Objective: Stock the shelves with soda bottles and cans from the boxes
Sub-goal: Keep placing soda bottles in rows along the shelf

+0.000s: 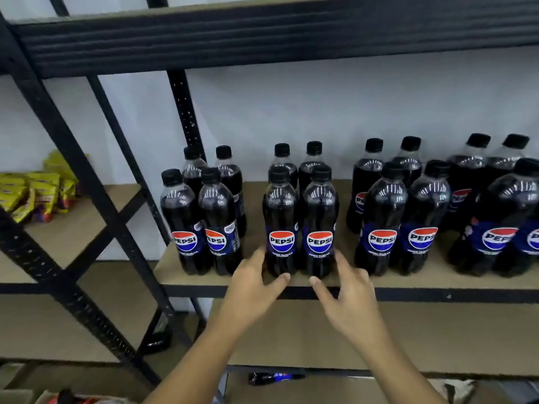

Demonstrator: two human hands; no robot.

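Fingers (258,258) of left hand (250,287) and right hand (353,295) are spread wide, holding nothing. Two front Pepsi bottles (281,223) stand between them, just ahead. Likely squaring the pair: press low and evenly, labels forward, back from the shelf (408,280) edge.

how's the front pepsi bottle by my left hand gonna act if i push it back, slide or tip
That front bottle looks full of dark soda almost to the neck, so it is probably heavy for its size and firm. It is tall and narrow on a board shelf: a low push likely slides it, a high one may tip it onto the bottle behind.
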